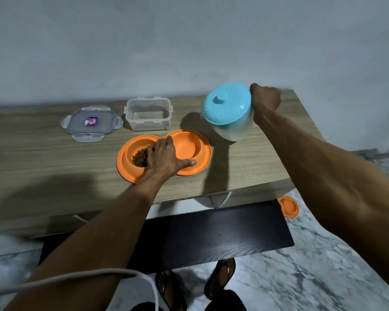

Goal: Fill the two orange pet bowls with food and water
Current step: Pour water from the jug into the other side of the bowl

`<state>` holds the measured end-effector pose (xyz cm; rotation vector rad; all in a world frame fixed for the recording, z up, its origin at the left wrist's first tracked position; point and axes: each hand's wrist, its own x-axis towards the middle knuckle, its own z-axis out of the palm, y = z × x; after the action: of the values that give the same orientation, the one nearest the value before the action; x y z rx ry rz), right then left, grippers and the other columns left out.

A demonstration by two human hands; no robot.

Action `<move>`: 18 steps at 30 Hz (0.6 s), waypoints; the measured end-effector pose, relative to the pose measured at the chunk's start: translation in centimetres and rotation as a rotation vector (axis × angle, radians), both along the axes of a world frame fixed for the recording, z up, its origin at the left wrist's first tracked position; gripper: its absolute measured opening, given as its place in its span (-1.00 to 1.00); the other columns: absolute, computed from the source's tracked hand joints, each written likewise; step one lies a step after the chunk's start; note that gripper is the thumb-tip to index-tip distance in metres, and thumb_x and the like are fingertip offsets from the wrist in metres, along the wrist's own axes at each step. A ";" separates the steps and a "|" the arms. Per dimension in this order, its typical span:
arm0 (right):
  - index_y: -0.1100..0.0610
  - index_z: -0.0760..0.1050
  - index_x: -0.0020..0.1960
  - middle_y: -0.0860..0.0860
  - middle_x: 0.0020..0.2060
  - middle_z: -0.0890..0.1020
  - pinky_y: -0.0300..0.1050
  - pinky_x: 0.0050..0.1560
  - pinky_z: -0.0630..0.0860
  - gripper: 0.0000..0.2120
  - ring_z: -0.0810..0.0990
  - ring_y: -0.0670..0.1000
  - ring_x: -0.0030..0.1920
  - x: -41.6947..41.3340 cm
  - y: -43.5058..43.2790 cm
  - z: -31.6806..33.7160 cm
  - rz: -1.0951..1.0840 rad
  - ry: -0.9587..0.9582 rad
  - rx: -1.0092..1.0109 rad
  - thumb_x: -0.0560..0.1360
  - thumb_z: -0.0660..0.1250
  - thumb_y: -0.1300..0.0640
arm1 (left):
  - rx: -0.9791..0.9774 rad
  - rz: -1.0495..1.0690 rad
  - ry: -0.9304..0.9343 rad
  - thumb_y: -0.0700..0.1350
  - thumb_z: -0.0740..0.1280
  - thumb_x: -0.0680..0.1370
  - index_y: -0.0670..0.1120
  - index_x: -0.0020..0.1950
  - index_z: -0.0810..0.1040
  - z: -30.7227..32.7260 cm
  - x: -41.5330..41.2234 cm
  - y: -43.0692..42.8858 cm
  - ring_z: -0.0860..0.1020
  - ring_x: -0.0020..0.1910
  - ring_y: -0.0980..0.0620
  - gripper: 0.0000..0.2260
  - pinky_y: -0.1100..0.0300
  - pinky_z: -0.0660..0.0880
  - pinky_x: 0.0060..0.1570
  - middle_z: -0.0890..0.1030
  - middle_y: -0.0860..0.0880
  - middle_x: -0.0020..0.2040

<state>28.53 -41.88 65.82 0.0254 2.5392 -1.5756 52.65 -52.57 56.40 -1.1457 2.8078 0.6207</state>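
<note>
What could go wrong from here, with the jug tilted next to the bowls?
1. The jug is tilted in the right hand with its lid on. If the lid slips, water may gush past the empty right bowl onto the table.
2. The left hand rests partly on that bowl's rim, so poured water could splash off it into the kibble.

We're looking at a home here, a simple room: wood-grain desk (43, 162) against a plain grey wall (189, 41) across the top, marbled floor tiles (323, 277) at lower right, sandals (220, 279) on feet at the bottom edge. A double orange pet bowl (189, 147) sits mid-frame, another orange dish (288, 206) on the floor, right.
</note>
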 end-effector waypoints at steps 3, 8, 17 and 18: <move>0.10 0.30 -0.36 -0.05 -0.43 0.40 -0.31 -0.37 0.31 -0.71 0.35 -0.08 -0.44 0.3 0.3 0.0 0.042 0.032 0.074 0.50 0.26 0.10 | 0.000 -0.013 0.009 0.39 0.40 0.33 -0.14 0.56 0.14 -0.1 0.1 0.0 0.24 0.50 -0.16 -0.01 -0.19 0.04 0.50 0.31 -0.17 0.50; 0.13 0.31 -0.42 -0.04 -0.48 0.41 -0.17 -0.21 0.39 -0.69 0.38 -0.05 -0.39 1.7 0.4 -0.2 0.011 0.120 0.062 0.45 0.31 0.14 | 0.011 -0.024 0.021 0.38 0.40 0.33 -0.16 0.56 0.13 -0.1 0.2 -0.1 0.20 0.52 -0.16 0.01 -0.21 0.00 0.49 0.29 -0.17 0.51; 0.15 0.33 -0.54 0.05 -0.56 0.39 -0.11 -0.18 0.44 -0.67 0.39 0.06 -0.38 3.4 0.0 -0.8 0.048 0.252 0.165 0.35 0.31 0.12 | -0.003 -0.029 0.014 0.38 0.40 0.34 -0.17 0.56 0.11 -0.2 0.2 -0.1 0.18 0.54 -0.16 0.01 -0.22 -0.04 0.50 0.27 -0.18 0.52; 0.16 0.33 -0.54 0.05 -0.56 0.39 -0.10 -0.17 0.44 -0.67 0.39 0.07 -0.38 3.5 0.0 -0.7 0.053 0.258 0.177 0.36 0.31 0.12 | -0.005 -0.030 0.017 0.38 0.40 0.34 -0.17 0.56 0.11 -0.2 0.2 -0.1 0.18 0.54 -0.15 0.01 -0.22 -0.04 0.50 0.28 -0.19 0.52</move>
<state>32.07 -41.93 65.11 -0.2375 2.8417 -1.4112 52.83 -52.67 56.23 -1.1023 2.8362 0.6245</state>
